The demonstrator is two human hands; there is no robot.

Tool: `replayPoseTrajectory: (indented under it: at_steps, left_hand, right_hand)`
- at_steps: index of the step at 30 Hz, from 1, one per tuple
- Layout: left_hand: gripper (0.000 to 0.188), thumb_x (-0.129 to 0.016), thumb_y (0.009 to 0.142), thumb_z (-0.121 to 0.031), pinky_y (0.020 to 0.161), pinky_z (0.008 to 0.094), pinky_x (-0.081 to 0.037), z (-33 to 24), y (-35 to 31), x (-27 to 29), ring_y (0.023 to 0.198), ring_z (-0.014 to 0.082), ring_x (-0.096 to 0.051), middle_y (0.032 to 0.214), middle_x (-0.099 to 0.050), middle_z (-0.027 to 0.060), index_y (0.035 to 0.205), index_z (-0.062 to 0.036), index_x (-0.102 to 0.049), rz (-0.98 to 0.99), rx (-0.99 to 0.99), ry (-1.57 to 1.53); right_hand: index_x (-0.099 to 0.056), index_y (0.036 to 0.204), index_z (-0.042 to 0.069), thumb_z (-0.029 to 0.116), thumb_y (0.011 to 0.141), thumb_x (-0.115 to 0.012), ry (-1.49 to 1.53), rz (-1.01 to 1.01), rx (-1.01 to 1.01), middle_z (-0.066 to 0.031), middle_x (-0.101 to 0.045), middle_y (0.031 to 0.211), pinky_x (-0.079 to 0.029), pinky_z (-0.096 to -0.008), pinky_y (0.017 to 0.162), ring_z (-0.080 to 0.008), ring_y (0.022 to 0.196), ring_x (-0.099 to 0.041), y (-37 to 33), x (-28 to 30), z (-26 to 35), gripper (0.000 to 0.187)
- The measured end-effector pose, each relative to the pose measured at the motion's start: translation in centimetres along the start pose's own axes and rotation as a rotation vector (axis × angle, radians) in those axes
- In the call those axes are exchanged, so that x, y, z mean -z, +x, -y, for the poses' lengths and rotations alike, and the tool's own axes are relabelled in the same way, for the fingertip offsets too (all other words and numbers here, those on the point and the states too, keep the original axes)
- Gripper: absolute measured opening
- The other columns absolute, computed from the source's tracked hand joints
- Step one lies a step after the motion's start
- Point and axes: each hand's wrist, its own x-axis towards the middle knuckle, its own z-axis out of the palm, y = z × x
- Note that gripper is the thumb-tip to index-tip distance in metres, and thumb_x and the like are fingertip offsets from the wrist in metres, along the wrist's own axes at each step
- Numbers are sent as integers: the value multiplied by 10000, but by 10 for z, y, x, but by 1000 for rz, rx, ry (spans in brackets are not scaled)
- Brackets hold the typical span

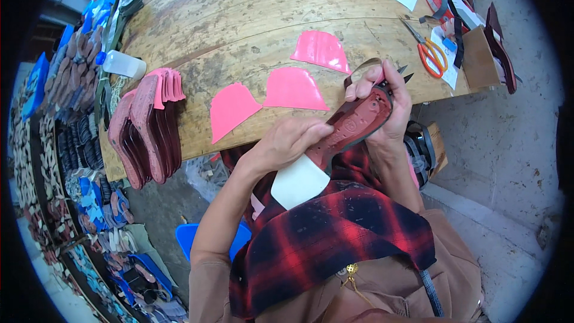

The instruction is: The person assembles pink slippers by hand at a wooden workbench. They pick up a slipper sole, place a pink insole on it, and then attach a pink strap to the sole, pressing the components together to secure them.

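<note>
Above my lap, a dark red shoe sole (pixel 353 131) with a black edge lies tilted, its white heel part (pixel 301 181) toward me. My left hand (pixel 293 143) is closed round its middle, thumb on the red face. At the toe end, my right hand (pixel 391 101) grips the sole from the right, fingers bent over a strap (pixel 363 70) that loops out beside it. Dark pointed tips stick out past those fingers; what they belong to I cannot make out. Three glossy pink cut pieces (pixel 296 88) lie on the table beyond my hands.
Stacked dark red soles (pixel 143 134) overhang the wooden table's (pixel 197 42) left edge, with pink pieces on top. A white bottle (pixel 124 64) stands behind them. Orange-handled scissors (pixel 431 57) and a cardboard box (pixel 481 57) are at the right. Shelves of soles (pixel 72 72) line the left.
</note>
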Motion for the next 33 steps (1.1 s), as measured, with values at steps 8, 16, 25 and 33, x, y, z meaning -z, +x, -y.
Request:
replayPoseTrajectory:
  at_steps: [8,16,25,33]
  left_hand:
    - [423,-667,877,-311,825,346,-476,8,-6,12,924,231,-606,990,-642,136,1169,-19,-576,-115,101,-91]
    - [907,-908,613,-270,1022,344,-413,-27,6,10,1162,197,-552,1250,-573,135,1350,12,-461,-235,73,-326]
    - [873,-904,586,-271,913,344,-486,-24,-14,9,997,241,-636,1084,-649,137,1332,-17,-529,-217,-67,111]
    - [792,-870,546,-163,829,337,-529,-4,28,20,950,250,-681,1038,-686,138,1277,-48,-589,-560,-174,348]
  right_hand:
    - [-561,1182,-2,352,1036,-402,-428,-178,120,-158,-700,850,-531,-341,769,-211,782,-668,6,-38,-10,415]
    - [-647,932,19,290,991,-535,-615,4,40,-126,-719,769,-268,-184,351,-30,386,-422,31,-43,12,299]
    - [-570,972,12,245,1002,-502,-439,-117,-31,-192,-698,838,-335,-187,372,-188,643,-681,-1,-6,40,244]
    - [-642,916,-30,227,972,-509,-637,-96,135,-191,-708,935,-328,-205,345,-110,487,-561,-48,-14,9,294]
